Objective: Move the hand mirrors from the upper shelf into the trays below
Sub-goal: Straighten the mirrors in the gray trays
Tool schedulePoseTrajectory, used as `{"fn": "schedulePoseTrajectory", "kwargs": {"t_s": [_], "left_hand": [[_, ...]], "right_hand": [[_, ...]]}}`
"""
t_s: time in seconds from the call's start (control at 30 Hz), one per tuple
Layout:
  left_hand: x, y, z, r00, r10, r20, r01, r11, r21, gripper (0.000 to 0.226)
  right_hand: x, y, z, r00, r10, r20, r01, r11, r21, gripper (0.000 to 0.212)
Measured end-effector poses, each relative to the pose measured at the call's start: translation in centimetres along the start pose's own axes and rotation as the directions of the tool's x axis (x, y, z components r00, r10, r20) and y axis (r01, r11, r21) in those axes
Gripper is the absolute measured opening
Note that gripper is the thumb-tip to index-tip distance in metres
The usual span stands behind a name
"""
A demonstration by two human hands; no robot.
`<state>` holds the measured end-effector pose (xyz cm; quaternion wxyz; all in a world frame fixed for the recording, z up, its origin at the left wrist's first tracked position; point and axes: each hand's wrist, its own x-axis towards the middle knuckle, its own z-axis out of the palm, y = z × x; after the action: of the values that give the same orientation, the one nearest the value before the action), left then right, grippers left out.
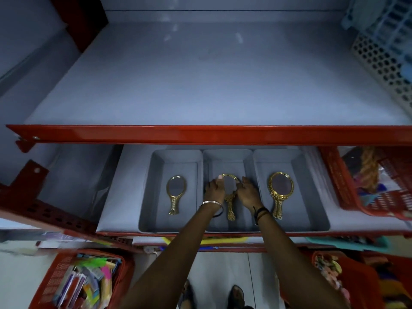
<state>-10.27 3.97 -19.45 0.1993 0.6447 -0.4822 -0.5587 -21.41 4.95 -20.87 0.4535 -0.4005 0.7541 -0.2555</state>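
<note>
the middle mirror (229, 192) is gripped at its round frame between the fingers of the left hand (215, 190) and the right hand (249, 194), inside the middle tray (227, 158).

Red basket (84, 279) of packets lower left; white perforated basket (383, 65) upper right; red crate (347, 190) right.

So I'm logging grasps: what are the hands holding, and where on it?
Both the left hand and right hand grip the middle hand mirror by opposite sides of its round gold frame, inside the middle tray; the handle is free.
</note>
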Motion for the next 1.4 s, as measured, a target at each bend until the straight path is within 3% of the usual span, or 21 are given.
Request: {"fn": "schedulePoseTrajectory", "kwargs": {"t_s": [0.3,0.63,1.2,1.4], "left_hand": [[1.3,-0.5,1.5,0.991,-0.103,-0.085,0.094,0.989,-0.110,0.061],[1.2,-0.6,1.6,0.986,-0.123,-0.110,0.105,0.981,-0.163,0.062],[0.8,-0.3,1.6,0.986,-0.093,-0.142,0.070,0.985,-0.158,0.060],[-0.3,0.2,1.4,0.979,-0.003,-0.205,-0.033,0.985,-0.170,0.062]], "right_hand": [[0.0,0.5,-0.6,1.000,0.019,0.007,-0.019,0.994,0.103,0.046],[0.0,0.8,-0.2,1.000,-0.009,0.002,0.009,0.993,0.122,0.041],[0.3,1.0,0.3,0.998,-0.042,-0.039,0.045,0.996,0.077,0.038],[-0.9,0.6,-0.2,0.993,-0.081,-0.082,0.086,0.995,0.056,0.041]]}}
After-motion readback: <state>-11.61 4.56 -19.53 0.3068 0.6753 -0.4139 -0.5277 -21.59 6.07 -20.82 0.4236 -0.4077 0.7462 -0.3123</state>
